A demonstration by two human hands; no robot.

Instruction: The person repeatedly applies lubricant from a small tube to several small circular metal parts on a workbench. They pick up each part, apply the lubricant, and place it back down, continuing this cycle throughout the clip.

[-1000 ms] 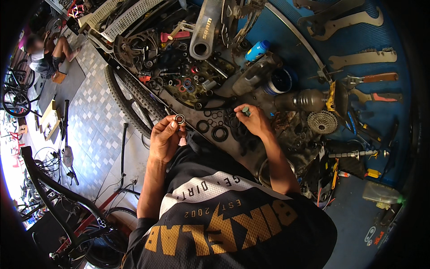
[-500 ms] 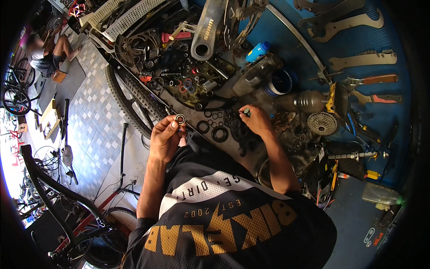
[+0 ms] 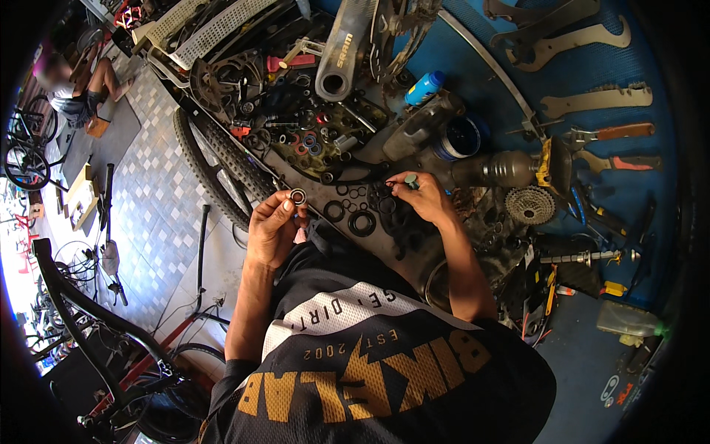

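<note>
Between thumb and fingertips, my left hand point(image 3: 271, 228) pinches a small ring-shaped bearing point(image 3: 298, 197), its open face turned up. My right hand point(image 3: 423, 198) is closed over the bench, with a small tool with a rounded grey-green end point(image 3: 411, 180) in its grip; most of that tool is hidden by the fingers. Its thumb and fingertips meet beside a group of small black rings. A thick black ring point(image 3: 362, 223) and a thinner black ring point(image 3: 334, 212) lie between my two hands. Whether the right fingertips pinch anything else is too small to tell.
Behind the rings lies a tray of loose parts point(image 3: 314, 133), near a crank arm point(image 3: 339, 66). A blue bottle point(image 3: 424, 88), a blue tub point(image 3: 466, 133) and a cassette point(image 3: 531, 205) stand right. Tyres point(image 3: 211, 163) lean at the left edge; a person point(image 3: 78, 96) sits beyond.
My right hand has shifted slightly left, its fingertips stretching toward the small rings with the green-ended tool still in it. The left hand holds the bearing almost unmoved.
</note>
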